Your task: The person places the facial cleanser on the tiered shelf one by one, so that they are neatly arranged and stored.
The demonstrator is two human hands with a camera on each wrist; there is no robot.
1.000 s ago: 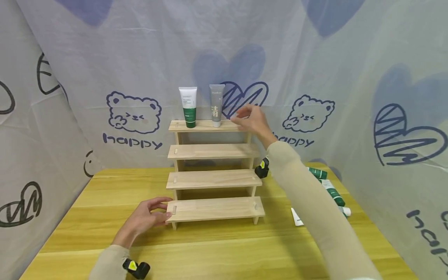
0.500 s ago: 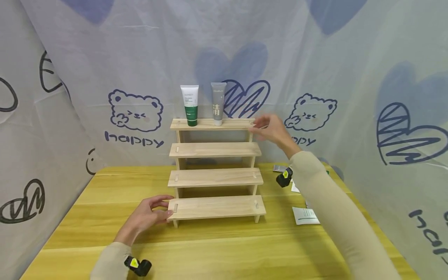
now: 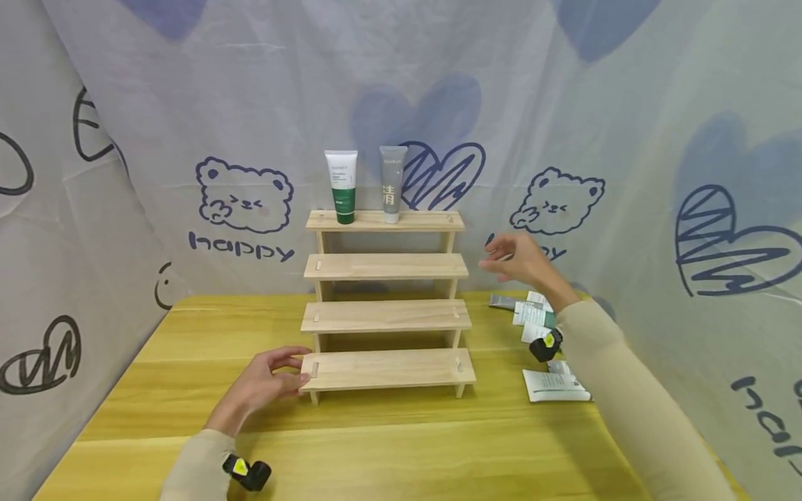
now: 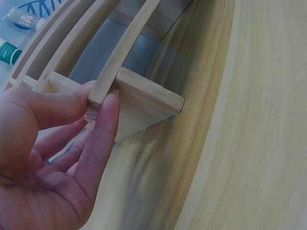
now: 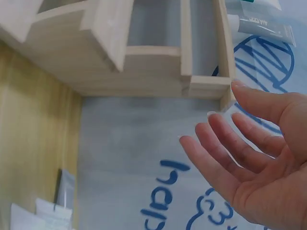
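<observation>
A wooden four-tier shelf point(image 3: 385, 316) stands on the table. My left hand point(image 3: 266, 379) pinches the left end of its lowest board between thumb and fingers, as the left wrist view shows up close. On the top tier a white and green tube point(image 3: 341, 188) and a grey tube point(image 3: 391, 186) stand upright on their caps. My right hand point(image 3: 520, 259) hangs in the air right of the upper tiers, its fingers loosely bent and holding nothing. In the right wrist view the fingers point(image 5: 225, 148) are apart from the shelf.
At the table's right lie several tubes: a grey tube point(image 3: 503, 301), a white and green tube point(image 3: 535, 315) and a white tube point(image 3: 554, 385) nearer the front. My right forearm covers part of that pile. A printed curtain point(image 3: 250, 104) hangs behind the table point(image 3: 376, 452).
My right hand has moved from beside the grey tube on the top tier down and to the right. More of the tubes on the right now show. My left hand has stayed on the board.
</observation>
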